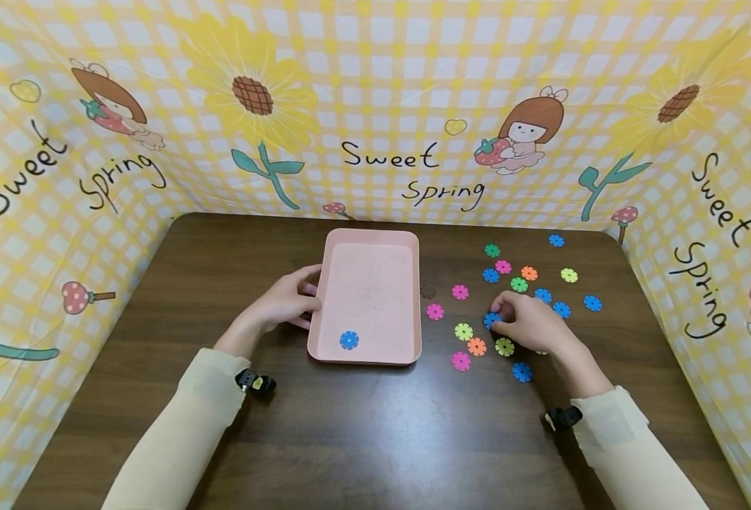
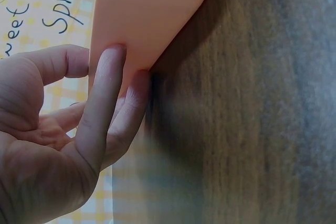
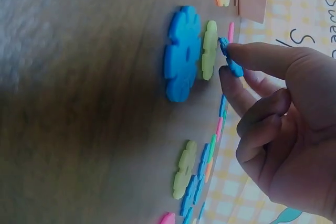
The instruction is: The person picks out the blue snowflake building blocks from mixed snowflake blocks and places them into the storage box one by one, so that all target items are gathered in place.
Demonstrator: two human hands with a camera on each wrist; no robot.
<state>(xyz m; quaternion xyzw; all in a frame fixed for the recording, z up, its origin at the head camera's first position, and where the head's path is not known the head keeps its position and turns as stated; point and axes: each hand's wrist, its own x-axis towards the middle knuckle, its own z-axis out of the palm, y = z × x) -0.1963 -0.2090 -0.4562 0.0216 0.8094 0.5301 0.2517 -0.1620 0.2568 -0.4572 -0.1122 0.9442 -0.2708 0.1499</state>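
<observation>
My left hand (image 1: 286, 297) rests against the outer left side of a pink tray (image 1: 372, 235). In the left wrist view its fingertips touch the tray wall from outside, and no finger reaches over the rim. A blue notched plastic disc (image 1: 349, 340) lies inside the tray near its front. Right of the tray, my right hand (image 1: 531, 322) pinches another blue notched disc (image 3: 232, 61) between thumb and finger. In the right wrist view this disc is tilted and just off the tabletop. Close by lie a yellow-green disc (image 3: 209, 51) and a blue disc (image 3: 182, 54).
Several flat discs are scattered right of the tray, among them a pink disc (image 1: 461, 361), an orange disc (image 1: 477, 346) and a green disc (image 1: 492, 250). The dark wooden table (image 1: 375, 439) is bounded by a yellow checked cloth (image 1: 375, 106) behind and at both sides.
</observation>
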